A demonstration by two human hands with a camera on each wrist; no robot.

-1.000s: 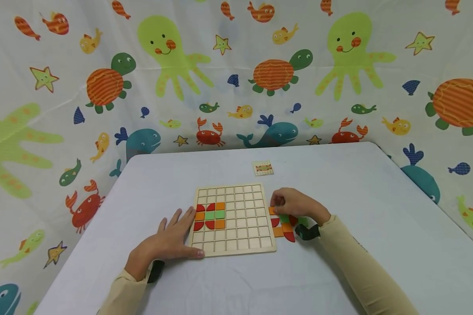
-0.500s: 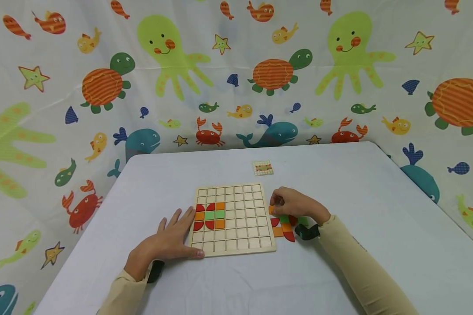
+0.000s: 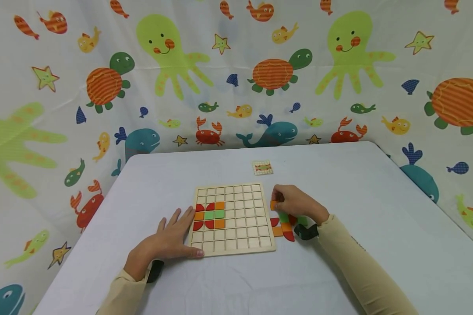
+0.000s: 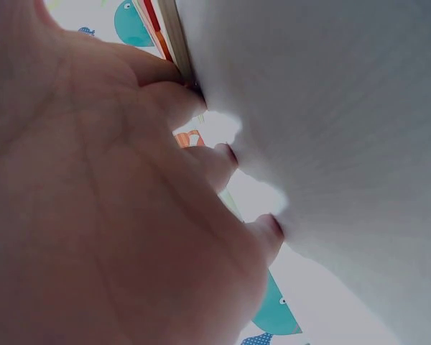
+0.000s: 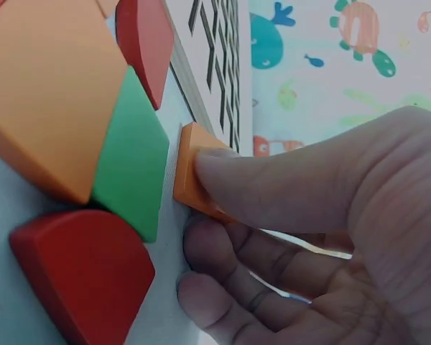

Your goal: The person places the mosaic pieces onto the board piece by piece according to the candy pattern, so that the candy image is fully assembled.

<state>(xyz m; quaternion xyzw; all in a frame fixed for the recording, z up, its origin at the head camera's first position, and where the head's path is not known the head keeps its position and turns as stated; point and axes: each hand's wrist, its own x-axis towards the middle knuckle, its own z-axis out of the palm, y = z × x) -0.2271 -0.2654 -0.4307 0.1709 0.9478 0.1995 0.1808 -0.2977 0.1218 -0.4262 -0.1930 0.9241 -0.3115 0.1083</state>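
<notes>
A wooden grid board (image 3: 244, 227) lies on the table, with red, orange and green tiles set in cells at its left side. My left hand (image 3: 169, 238) rests with spread fingers on the table against the board's left edge, its thumb at the lower left corner. Beside the right edge, my right hand (image 3: 297, 202) pinches an orange square tile (image 5: 189, 169) between thumb and fingers. Close to it lie loose tiles, among them a green tile (image 5: 135, 154), a red rounded tile (image 5: 86, 269) and a larger-looking orange tile (image 5: 57, 86).
A small pattern card (image 3: 262, 167) lies on the white table (image 3: 331, 170) beyond the board. A cloth printed with sea animals (image 3: 228, 43) hangs behind the table. A dark band (image 3: 306, 232) circles the right wrist.
My right hand has shifted slightly away from me, carrying the orange tile clear of the other loose tiles. The left hand and the board have stayed put.
</notes>
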